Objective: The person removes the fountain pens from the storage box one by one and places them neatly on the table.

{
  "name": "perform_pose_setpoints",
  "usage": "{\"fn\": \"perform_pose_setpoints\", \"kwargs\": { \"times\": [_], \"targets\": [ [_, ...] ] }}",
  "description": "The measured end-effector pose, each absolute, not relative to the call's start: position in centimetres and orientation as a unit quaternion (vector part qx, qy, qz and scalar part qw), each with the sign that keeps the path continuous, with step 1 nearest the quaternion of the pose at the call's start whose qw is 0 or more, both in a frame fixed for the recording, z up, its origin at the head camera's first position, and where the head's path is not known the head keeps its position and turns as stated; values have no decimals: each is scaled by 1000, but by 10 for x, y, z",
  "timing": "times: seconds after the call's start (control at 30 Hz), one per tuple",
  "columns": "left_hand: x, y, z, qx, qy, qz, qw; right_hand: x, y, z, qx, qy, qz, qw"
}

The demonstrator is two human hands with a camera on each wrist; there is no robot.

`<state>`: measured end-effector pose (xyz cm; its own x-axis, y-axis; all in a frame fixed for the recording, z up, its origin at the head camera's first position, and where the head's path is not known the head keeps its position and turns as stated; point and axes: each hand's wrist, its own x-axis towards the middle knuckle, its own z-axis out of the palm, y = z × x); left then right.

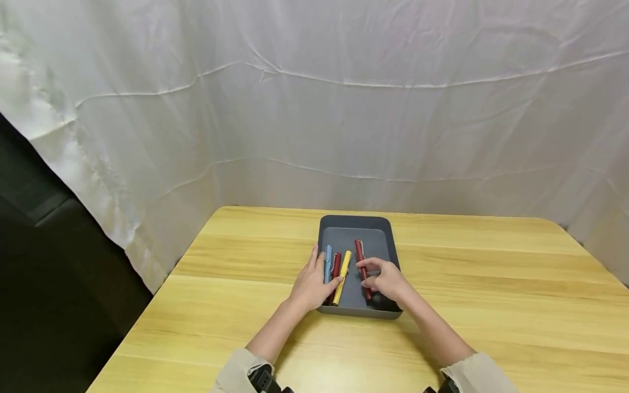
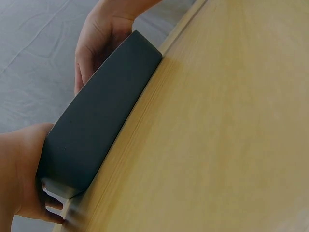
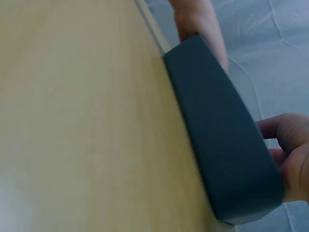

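One red pen [image 1: 363, 273] is pinched mid-barrel by the curled fingers of the right hand [image 1: 388, 281], probably for steady control, over the right half of the gray tray [image 1: 361, 313] on the desk [image 1: 491, 284]; contact with the tray floor cannot be told. The left hand [image 1: 313, 285], its fingers nearly straight and gripping nothing, lays its thumb across toward the yellow pen [image 1: 345, 266], apparently keeping it beside the blue pen [image 1: 327, 263] and second red pen [image 1: 336, 265]
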<state>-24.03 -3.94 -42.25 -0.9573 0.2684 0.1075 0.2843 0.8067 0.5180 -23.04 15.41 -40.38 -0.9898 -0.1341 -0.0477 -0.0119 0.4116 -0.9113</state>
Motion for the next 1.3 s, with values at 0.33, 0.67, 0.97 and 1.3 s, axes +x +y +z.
{"fn": "perform_pose_setpoints", "kwargs": {
  "times": [0.33, 0.67, 0.97, 1.3],
  "targets": [
    [-240, -38, -426, -146, -948, -282, 16, -228, 173, -380, -62, 827, -555, 60],
    [-240, -41, -425, -147, -950, -275, 15, -224, 195, -367, -69, 827, -554, 61],
    [-240, -42, -425, -148, -950, -273, 18, -219, 220, -368, -73, 818, -568, 54],
    [-240, -41, -425, -145, -950, -276, 17, -216, 245, -376, -57, 819, -568, 62]
  ]
}}
